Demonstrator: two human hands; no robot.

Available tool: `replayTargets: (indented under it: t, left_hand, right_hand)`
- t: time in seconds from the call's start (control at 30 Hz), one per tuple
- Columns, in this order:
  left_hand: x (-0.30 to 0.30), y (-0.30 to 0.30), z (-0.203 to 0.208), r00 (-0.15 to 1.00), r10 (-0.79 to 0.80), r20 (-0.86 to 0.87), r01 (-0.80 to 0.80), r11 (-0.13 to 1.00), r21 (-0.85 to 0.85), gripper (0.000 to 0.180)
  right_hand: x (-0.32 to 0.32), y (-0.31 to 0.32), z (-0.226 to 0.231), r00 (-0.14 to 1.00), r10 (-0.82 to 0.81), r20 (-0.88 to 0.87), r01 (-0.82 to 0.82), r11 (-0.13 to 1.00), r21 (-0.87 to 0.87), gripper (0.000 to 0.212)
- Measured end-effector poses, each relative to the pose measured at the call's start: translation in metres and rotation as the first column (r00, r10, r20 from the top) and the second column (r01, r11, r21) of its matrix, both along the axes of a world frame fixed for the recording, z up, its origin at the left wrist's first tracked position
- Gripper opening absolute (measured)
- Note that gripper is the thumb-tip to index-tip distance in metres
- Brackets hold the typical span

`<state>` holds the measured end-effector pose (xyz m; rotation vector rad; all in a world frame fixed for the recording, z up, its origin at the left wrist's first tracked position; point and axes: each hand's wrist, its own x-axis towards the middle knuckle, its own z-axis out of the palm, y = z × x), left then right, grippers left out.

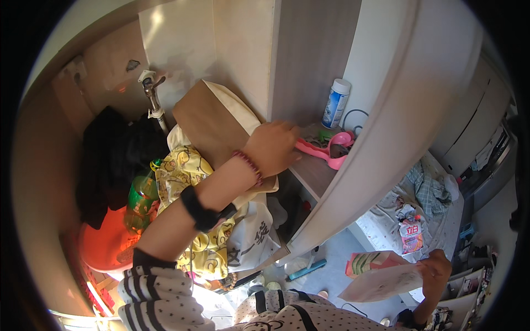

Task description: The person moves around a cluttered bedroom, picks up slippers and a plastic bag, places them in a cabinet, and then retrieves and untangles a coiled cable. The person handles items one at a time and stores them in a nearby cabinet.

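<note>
My left hand [271, 149] reaches across a large brown paper bag [212, 116]. Its fingers curl downward beside the handle of a pink plastic scoop-like tool [331, 151] on the shelf. The fingertips are hidden, so I cannot tell what they grip. Low on the right, my right hand [435, 271] is closed on the edge of a flat whitish sheet [381, 283]. A red and green printed piece [372, 262] shows behind that sheet; whether the two are joined is unclear. Below my left forearm lie a yellow patterned cloth [185, 168] and a white bag with dark lettering [251, 237].
A blue spray can with a white cap [335, 103] stands on the shelf [309, 174]. Left are a tap [152, 94], dark cloth [113, 149], a green bottle [142, 196] and an orange basin [102, 240]. A pale curved panel edge [381, 138] separates the shelf from a bed [441, 220].
</note>
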<state>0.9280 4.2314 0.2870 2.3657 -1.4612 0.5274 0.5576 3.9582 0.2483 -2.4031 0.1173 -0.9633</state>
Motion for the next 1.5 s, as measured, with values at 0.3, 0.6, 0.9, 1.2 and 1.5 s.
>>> replayTargets:
  t: [0.3,0.6,0.9,1.2,1.5]
  left_hand:
    - [0.057,-0.048,-0.034,0.998,-0.064,-0.01,0.064,0.969,0.24,0.036]
    - [0.07,-0.057,-0.04,0.936,-0.107,0.337,0.059,0.987,0.15,0.024]
    - [0.068,-0.067,-0.001,0.904,-0.102,-0.414,0.063,0.992,-0.107,0.026]
    - [0.06,-0.132,-0.015,0.819,-0.232,-0.525,0.066,0.947,-0.315,0.031]
    - [0.075,-0.167,-0.052,0.771,-0.234,-0.593,0.044,0.948,-0.316,0.051]
  right_hand:
    - [-0.006,0.015,-0.001,0.978,-0.202,-0.045,0.205,0.976,0.069,0.009]
    - [-0.007,0.041,-0.008,0.933,-0.324,-0.157,0.344,0.931,0.12,0.007]
    - [-0.003,0.049,-0.009,0.915,-0.349,-0.202,0.373,0.922,0.099,0.006]
    - [-0.012,0.05,-0.028,0.895,-0.398,-0.201,0.435,0.878,0.201,0.006]
    - [-0.025,0.044,-0.044,0.876,-0.428,-0.221,0.467,0.868,0.168,0.006]
